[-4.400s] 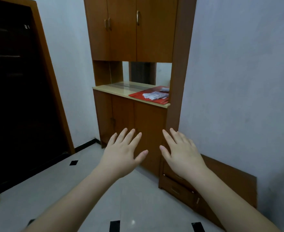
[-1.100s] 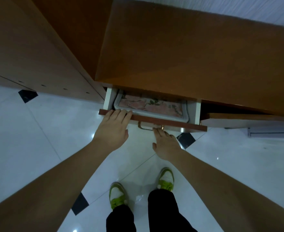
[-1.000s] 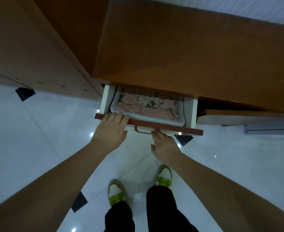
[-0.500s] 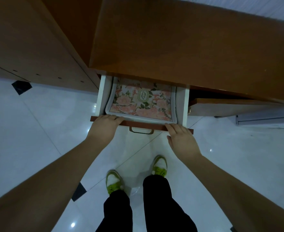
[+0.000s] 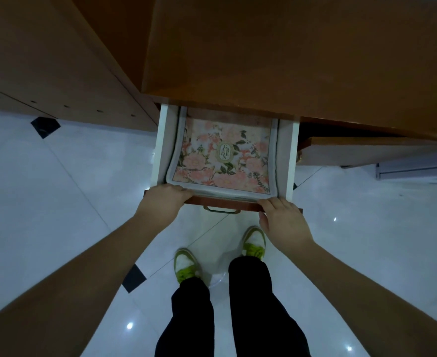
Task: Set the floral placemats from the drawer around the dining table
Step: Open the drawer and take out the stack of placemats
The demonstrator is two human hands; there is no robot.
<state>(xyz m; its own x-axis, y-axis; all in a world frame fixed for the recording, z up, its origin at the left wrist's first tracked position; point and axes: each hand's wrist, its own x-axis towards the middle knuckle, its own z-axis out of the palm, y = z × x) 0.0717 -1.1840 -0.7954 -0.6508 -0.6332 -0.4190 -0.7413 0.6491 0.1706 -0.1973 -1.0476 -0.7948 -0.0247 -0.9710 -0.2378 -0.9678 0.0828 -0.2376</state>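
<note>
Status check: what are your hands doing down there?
Left hand and right hand gripping drawer front. Floral placemats stacked inside, untouched. Nothing in the way.

I see a dim, bluish view; ceiling lights glint off the glossy floor (image 5: 57, 202), edges bend, perhaps slightly soft.

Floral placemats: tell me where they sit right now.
In the head view the floral placemats lie flat inside the open drawer, centre frame, just beyond the left hand and right hand at its front edge.
</note>
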